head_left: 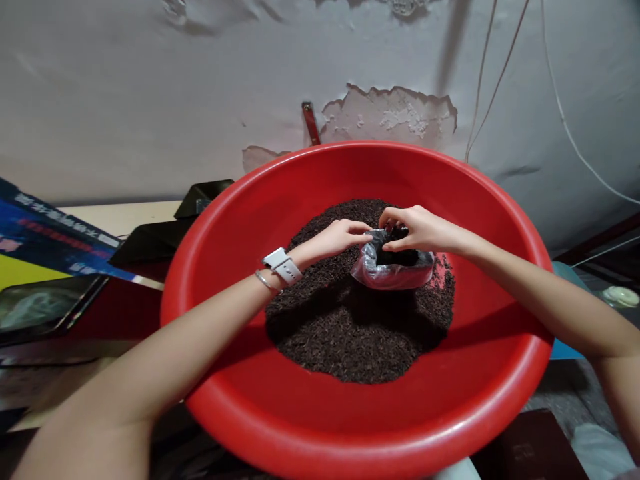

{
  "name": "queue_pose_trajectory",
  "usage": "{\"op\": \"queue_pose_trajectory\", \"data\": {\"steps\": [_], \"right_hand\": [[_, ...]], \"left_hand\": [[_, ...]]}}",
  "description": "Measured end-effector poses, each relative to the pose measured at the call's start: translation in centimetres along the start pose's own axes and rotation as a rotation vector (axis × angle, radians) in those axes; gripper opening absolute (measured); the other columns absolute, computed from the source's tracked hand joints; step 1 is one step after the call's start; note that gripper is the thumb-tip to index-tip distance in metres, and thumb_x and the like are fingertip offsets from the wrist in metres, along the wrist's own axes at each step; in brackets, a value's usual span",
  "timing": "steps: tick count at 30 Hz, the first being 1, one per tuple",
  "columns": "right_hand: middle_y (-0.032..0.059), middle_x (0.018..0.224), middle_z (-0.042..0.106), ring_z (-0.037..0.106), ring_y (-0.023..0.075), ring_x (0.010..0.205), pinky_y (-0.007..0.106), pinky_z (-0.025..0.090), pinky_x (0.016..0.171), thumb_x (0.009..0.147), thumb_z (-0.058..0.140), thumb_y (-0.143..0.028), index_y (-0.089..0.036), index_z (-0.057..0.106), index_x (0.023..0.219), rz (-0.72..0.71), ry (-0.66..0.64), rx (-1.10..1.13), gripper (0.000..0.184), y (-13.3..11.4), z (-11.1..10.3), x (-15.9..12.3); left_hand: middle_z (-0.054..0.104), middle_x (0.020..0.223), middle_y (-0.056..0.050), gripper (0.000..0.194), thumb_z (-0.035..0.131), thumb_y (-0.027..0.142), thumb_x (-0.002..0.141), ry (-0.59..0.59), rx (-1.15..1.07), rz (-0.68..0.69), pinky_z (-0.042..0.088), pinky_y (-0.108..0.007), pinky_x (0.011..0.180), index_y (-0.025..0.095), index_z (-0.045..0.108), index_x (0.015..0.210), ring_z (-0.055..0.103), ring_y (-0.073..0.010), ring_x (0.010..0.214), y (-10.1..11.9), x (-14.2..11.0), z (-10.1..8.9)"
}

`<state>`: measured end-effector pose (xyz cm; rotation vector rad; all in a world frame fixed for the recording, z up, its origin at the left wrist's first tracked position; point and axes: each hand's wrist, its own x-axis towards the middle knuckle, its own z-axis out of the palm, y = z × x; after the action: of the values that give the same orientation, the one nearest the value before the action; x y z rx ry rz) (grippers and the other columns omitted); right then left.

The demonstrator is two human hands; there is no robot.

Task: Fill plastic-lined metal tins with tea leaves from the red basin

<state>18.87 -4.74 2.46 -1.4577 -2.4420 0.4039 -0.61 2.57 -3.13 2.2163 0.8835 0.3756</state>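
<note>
A clear plastic bag (395,275) with its mouth facing up sits in the red basin (240,407), on a heap of dark brown loose bits (350,340) that look like tea leaves. More of the same dark stuff shows inside the bag. With thumb and fingers, my left hand (343,237) pinches the bag's left rim; a white-strapped watch is on that wrist. Over the bag's mouth is my right hand (417,227), its fingers bent and the thumb apart from them. I make out nothing held between those fingers.
Behind the basin stands a white wall (150,100) with peeling plaster and hanging cords. Left are dark trays (155,243) and a blue printed box (60,230). A dark brown box (530,447) lies at lower right, beside a whitish plastic bag (600,453).
</note>
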Motion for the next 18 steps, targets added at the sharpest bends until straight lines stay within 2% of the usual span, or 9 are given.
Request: {"op": "queue_pose_trajectory", "data": {"steps": [4,7,10,12,14,16,18], "right_hand": [[0.0022,0.084,0.065,0.058,0.0134,0.079,0.024,0.041,0.070,0.078,0.059,-0.029,-0.016,0.064,0.089,-0.054,0.021,0.032,0.018,0.0,-0.4,-0.2],[0.0017,0.078,0.065,0.058,0.0117,0.073,0.024,0.040,0.068,0.080,0.054,-0.025,-0.014,0.065,0.083,-0.053,0.076,0.029,0.015,-0.2,-0.4,-0.3],[0.0011,0.075,0.063,0.056,0.0107,0.070,0.023,0.039,0.066,0.079,0.054,-0.022,-0.013,0.064,0.082,-0.068,0.140,0.008,0.013,-1.3,-0.2,-0.7],[0.0003,0.074,0.062,0.055,0.0099,0.068,0.022,0.039,0.066,0.080,0.054,-0.023,-0.014,0.063,0.082,-0.137,0.119,0.047,0.013,-2.8,0.1,-1.2],[-0.0003,0.074,0.063,0.056,0.0095,0.066,0.022,0.040,0.065,0.082,0.053,-0.027,-0.015,0.063,0.088,-0.243,-0.070,0.141,0.016,-4.3,1.3,-2.0],[0.0019,0.077,0.065,0.059,0.0123,0.067,0.024,0.043,0.066,0.084,0.052,-0.037,-0.017,0.062,0.099,-0.301,-0.391,0.193,0.028,-5.5,3.4,-2.8],[0.0103,0.086,0.067,0.063,0.0216,0.075,0.032,0.047,0.069,0.082,0.051,-0.050,-0.016,0.058,0.114,-0.215,-0.652,0.090,0.048,-5.8,6.3,-3.7]], "left_hand": [[0.068,0.088,-0.001,0.039,0.052,0.046,0.079,0.014,0.040,-0.019,0.039,-0.026,0.072,0.019,0.067,0.102,0.055,-0.0158,0.078,0.5,-0.2,0.0],[0.067,0.084,-0.001,0.036,0.053,0.043,0.079,0.021,0.055,-0.032,0.038,-0.025,0.067,0.018,0.067,0.101,0.053,-0.0138,0.072,0.9,-0.3,-0.1],[0.067,0.084,-0.001,0.036,0.052,0.042,0.079,0.016,0.054,-0.028,0.038,-0.025,0.067,0.017,0.068,0.099,0.054,-0.0141,0.072,0.9,-0.4,-0.1],[0.068,0.088,-0.002,0.037,0.052,0.042,0.078,0.003,0.030,0.003,0.039,-0.026,0.069,0.017,0.068,0.099,0.055,-0.0155,0.077,0.8,-0.3,-0.1],[0.068,0.092,-0.003,0.037,0.052,0.041,0.077,0.004,0.013,0.008,0.040,-0.026,0.073,0.016,0.067,0.100,0.057,-0.0167,0.082,0.8,-0.3,-0.1],[0.069,0.095,-0.003,0.036,0.053,0.039,0.077,0.019,0.022,-0.019,0.040,-0.026,0.075,0.016,0.067,0.101,0.057,-0.0171,0.084,0.9,-0.3,-0.1],[0.069,0.094,-0.002,0.035,0.054,0.039,0.077,0.028,0.034,-0.044,0.040,-0.026,0.075,0.016,0.067,0.100,0.057,-0.0169,0.083,1.1,-0.3,-0.1]]}}
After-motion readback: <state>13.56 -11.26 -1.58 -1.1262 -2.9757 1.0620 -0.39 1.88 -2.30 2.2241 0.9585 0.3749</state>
